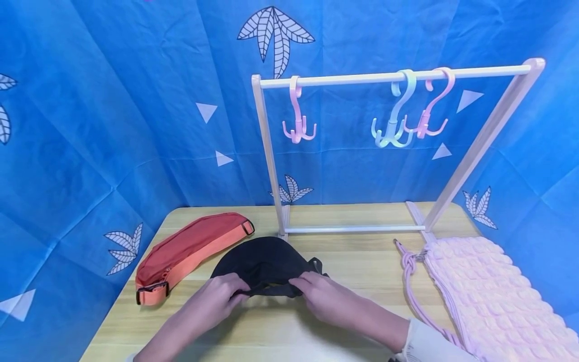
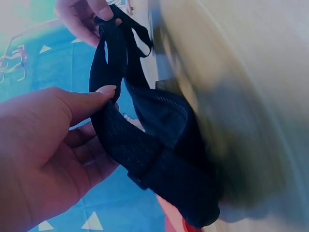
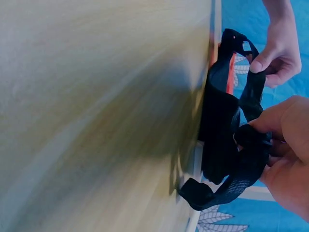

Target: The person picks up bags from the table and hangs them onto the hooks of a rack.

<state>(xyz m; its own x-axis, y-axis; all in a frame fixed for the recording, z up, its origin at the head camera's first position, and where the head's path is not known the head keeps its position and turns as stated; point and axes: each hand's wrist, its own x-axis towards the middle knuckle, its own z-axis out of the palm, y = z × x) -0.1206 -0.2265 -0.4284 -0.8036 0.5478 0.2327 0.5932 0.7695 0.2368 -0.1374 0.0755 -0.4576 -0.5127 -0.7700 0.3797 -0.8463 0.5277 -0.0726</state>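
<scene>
A black waist bag (image 1: 264, 259) is held up at the middle front of the table, its curved edge facing away from me. My left hand (image 1: 223, 293) pinches its black strap (image 2: 113, 128) between thumb and fingers. On the other side, my right hand (image 1: 320, 297) also pinches the strap, with a loop of it hanging below in the right wrist view. A zipper (image 2: 166, 100) runs along the bag's body, and a buckle slider (image 2: 140, 178) sits on the strap in the left wrist view. The fingertips under the strap are partly hidden.
To the left lies a red waist bag (image 1: 190, 244) with an orange strap. A white rack (image 1: 353, 79) stands behind, carrying pink hooks (image 1: 297, 118) and a light blue hook (image 1: 393, 125). At the right lies a pink quilted bag (image 1: 502, 301) with a cord strap (image 1: 409, 281).
</scene>
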